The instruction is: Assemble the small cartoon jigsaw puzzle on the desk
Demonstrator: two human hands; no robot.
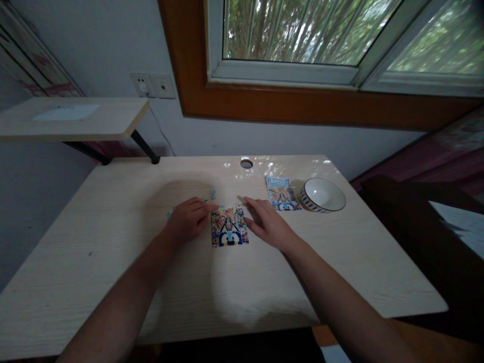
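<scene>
A mostly assembled jigsaw puzzle [229,227] lies flat on the table, showing a blue cartoon dog's face below a crowded, colourful pattern. Along its top edge the outline is uneven. My left hand [189,219] is at the puzzle's upper left corner, fingers bent and close together, fingertips at the edge; whatever they may pinch is too small to make out. On the other side, my right hand [268,222] has its thumb and index finger apart, touching or nearly touching the right edge and upper right corner. Small loose puzzle pieces [212,194] lie just beyond the puzzle, with others partly hidden by my left hand.
A printed picture sheet [283,193] with the same dog lies at the right, beside a white bowl [325,195] with a striped outside. The pale wooden table [113,242] has a cable hole [246,164] near its back edge. A raised shelf [109,118] stands at the left.
</scene>
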